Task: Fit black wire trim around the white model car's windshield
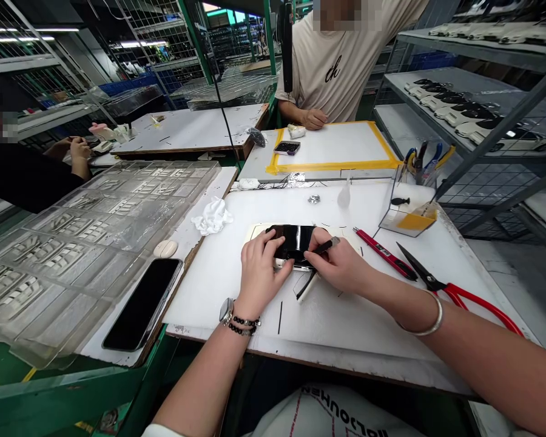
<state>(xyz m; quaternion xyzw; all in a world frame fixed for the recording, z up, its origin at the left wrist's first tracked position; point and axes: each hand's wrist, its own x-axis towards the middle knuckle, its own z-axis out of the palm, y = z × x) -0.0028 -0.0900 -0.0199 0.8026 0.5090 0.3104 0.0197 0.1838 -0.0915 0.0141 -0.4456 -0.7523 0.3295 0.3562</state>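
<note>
On the white work board (327,315), the left hand (259,273) presses closed fingers on one glossy black rectangular part (293,241); the right hand (341,264) pinches one thin dark tool (327,246) against it. Beyond lie one red-handled scissors (455,291), one red knife (384,253).

A factory assembly workshop with shared benches.

White-topped worktables (327,303) stand edge to edge, with clear moulded plastic trays (95,230) stacked alongside. Grey metal shelving (482,91) carries rows of black-and-white parts, wire-mesh racks (159,30) fill the background under strip lights, and other people sit at neighbouring benches, one marked with yellow tape (332,164).
</note>
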